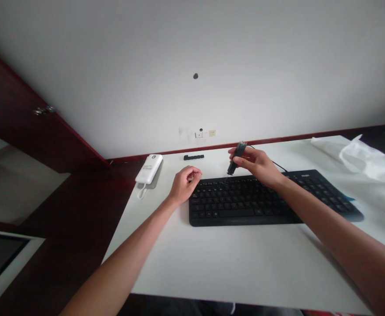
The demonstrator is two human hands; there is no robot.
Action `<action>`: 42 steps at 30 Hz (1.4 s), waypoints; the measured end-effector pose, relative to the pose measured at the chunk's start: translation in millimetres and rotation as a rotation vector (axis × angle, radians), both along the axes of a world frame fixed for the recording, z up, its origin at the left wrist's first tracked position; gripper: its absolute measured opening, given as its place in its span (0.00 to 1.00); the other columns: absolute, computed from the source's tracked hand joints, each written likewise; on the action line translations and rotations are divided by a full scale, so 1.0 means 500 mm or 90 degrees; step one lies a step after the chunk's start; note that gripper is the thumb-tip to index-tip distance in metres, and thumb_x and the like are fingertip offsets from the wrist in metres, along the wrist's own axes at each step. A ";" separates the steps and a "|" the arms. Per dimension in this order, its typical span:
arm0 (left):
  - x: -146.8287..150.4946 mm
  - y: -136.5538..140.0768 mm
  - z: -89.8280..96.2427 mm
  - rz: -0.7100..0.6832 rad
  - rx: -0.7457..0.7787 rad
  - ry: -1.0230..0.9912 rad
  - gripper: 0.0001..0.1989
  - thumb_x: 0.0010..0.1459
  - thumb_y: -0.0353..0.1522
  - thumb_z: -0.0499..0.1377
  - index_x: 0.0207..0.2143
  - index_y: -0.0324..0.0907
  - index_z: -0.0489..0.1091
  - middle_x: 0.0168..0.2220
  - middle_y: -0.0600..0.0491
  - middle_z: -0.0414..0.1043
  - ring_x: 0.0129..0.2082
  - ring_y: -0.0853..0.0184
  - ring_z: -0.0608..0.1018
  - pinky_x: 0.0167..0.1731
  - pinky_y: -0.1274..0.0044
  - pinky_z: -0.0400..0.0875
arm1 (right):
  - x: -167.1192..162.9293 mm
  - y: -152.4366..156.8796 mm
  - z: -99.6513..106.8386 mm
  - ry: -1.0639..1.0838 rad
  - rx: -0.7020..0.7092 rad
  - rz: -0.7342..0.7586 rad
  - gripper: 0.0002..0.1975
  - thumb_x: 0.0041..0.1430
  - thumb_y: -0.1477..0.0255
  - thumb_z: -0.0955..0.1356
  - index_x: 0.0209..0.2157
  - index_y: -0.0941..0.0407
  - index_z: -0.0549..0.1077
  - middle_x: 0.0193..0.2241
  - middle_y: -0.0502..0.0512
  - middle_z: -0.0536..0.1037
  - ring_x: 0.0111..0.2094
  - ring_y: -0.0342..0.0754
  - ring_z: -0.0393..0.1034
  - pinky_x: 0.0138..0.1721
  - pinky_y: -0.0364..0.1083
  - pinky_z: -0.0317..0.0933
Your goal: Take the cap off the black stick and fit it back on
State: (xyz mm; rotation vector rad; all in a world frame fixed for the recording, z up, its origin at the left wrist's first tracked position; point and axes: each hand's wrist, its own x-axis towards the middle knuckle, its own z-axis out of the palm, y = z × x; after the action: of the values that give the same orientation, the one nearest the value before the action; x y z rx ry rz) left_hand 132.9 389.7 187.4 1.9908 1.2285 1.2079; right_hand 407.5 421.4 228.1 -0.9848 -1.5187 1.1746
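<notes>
A black keyboard point(235, 206) lies on the white table, its upper left corner beside my left hand point(185, 183). That hand's fingers are curled in toward the thumb, and nothing shows in them. Above the keyboard's back rows, my right hand point(258, 164) grips a short black keycap puller point(236, 159) between thumb and fingers. The puller is tilted, and thin, faint wires seem to reach from its lower end toward the keys. Behind the keyboard sits a short row of loose black keycaps point(194, 157). My right forearm covers part of the keys.
A white power bank point(149, 169) with a looped cord lies at the table's left edge. Crumpled white sheeting point(370, 162) covers the right side. Beyond the table point(212, 263) stands a wall with sockets point(206, 134); a dark red door point(30, 101) is on the left.
</notes>
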 end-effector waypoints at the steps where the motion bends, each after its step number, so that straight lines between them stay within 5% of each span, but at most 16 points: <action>1: 0.000 0.001 -0.001 -0.001 0.001 0.002 0.11 0.67 0.38 0.57 0.37 0.41 0.75 0.37 0.50 0.77 0.36 0.67 0.75 0.38 0.77 0.66 | 0.000 -0.001 0.001 -0.002 -0.002 0.006 0.20 0.55 0.57 0.77 0.45 0.53 0.80 0.41 0.56 0.80 0.45 0.56 0.75 0.50 0.58 0.71; 14: 0.000 0.002 -0.003 -0.004 -0.003 0.000 0.12 0.67 0.38 0.57 0.35 0.41 0.76 0.36 0.50 0.77 0.35 0.67 0.74 0.38 0.75 0.66 | 0.016 -0.001 0.008 -0.031 -0.052 0.175 0.19 0.59 0.56 0.75 0.43 0.54 0.75 0.43 0.59 0.81 0.47 0.56 0.76 0.48 0.56 0.73; 18: 0.000 -0.003 0.006 -0.007 0.017 0.037 0.11 0.68 0.37 0.56 0.36 0.42 0.76 0.36 0.50 0.76 0.36 0.65 0.75 0.38 0.74 0.68 | 0.017 -0.002 0.013 -0.005 -0.023 0.152 0.18 0.60 0.55 0.74 0.42 0.53 0.73 0.42 0.58 0.81 0.46 0.56 0.77 0.47 0.56 0.73; 22: 0.021 -0.032 0.031 -0.038 0.078 0.196 0.10 0.67 0.37 0.58 0.43 0.44 0.77 0.42 0.48 0.75 0.46 0.60 0.75 0.51 0.67 0.69 | 0.022 0.001 0.017 -0.016 -0.015 0.143 0.18 0.59 0.55 0.74 0.41 0.54 0.73 0.40 0.57 0.80 0.44 0.55 0.77 0.43 0.54 0.73; 27: 0.059 -0.071 0.046 -0.117 0.076 0.314 0.21 0.62 0.45 0.63 0.55 0.49 0.74 0.55 0.46 0.70 0.56 0.52 0.71 0.59 0.58 0.66 | 0.027 0.006 0.014 -0.037 0.011 0.124 0.18 0.59 0.55 0.75 0.41 0.54 0.74 0.40 0.58 0.80 0.43 0.55 0.76 0.41 0.52 0.73; 38: 0.071 -0.077 0.041 -0.142 0.036 0.297 0.23 0.61 0.45 0.64 0.56 0.49 0.73 0.57 0.47 0.71 0.59 0.52 0.71 0.61 0.58 0.64 | 0.029 0.007 0.016 -0.045 0.010 0.093 0.18 0.55 0.56 0.76 0.38 0.55 0.76 0.37 0.57 0.81 0.40 0.54 0.77 0.39 0.53 0.74; 42: 0.074 -0.077 0.041 -0.138 0.023 0.289 0.21 0.62 0.45 0.63 0.55 0.49 0.74 0.57 0.47 0.71 0.60 0.53 0.70 0.62 0.58 0.63 | 0.033 0.006 0.011 -0.097 -0.001 0.172 0.16 0.57 0.58 0.75 0.39 0.56 0.79 0.36 0.56 0.82 0.39 0.53 0.78 0.41 0.52 0.75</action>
State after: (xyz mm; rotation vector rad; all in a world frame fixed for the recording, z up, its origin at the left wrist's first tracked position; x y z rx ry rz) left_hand 169.7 351.3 207.8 2.4377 1.1527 0.6978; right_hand 424.2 424.6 233.8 -0.9060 -1.8153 1.3122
